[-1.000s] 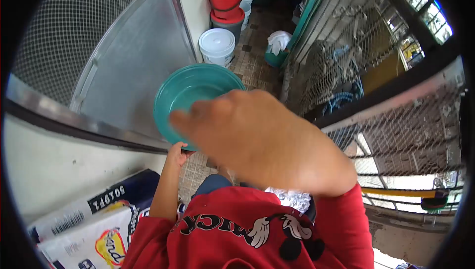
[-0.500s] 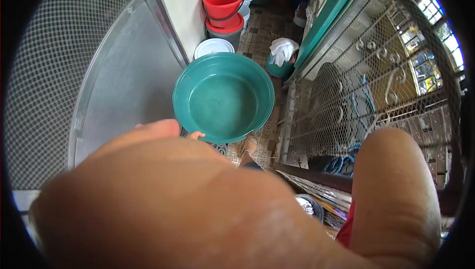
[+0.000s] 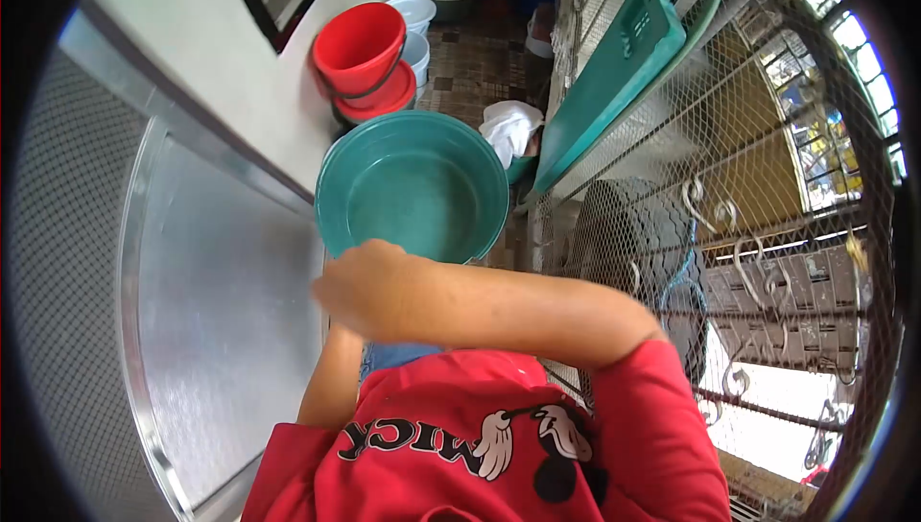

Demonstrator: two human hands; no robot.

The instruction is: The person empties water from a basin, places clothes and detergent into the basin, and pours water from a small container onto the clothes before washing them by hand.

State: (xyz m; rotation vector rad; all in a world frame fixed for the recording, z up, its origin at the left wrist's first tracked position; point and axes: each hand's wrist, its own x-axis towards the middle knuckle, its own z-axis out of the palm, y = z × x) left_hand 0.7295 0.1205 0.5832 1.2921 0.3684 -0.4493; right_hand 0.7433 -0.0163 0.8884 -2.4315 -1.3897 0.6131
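A person in a red shirt [image 3: 436,407], seen from their own head camera, stands at the near side of a wide green basin [image 3: 413,205]. The basin is round, with no long axis to speak of, its opening turned up towards the viewer.

The right arm crosses in front of the body, so that the right hand [image 3: 365,282] covers the basin's near left edge. It is slightly blurred with the back turned up and the fingers out of sight; whether its grip is closed, loose or touching the rim, I cannot tell.

The left forearm [image 3: 331,378] rises towards that same edge, passing beneath the right one. The left hand is hidden behind the right, so its grip cannot be told either, nor which hand is nearer the rim. From both wrists, the body of the basin lies beyond and to the right.

Beyond the basin, slightly left, a red bucket [image 3: 360,47] sits on a red-lidded container [image 3: 389,92], with white pails [image 3: 415,13] behind. Just beyond its right side hangs a white cloth [image 3: 508,127]. Farther right, a long green panel [image 3: 614,81] leans along wire mesh [image 3: 748,244]. Left of the basin is a grey metal door [image 3: 221,301].
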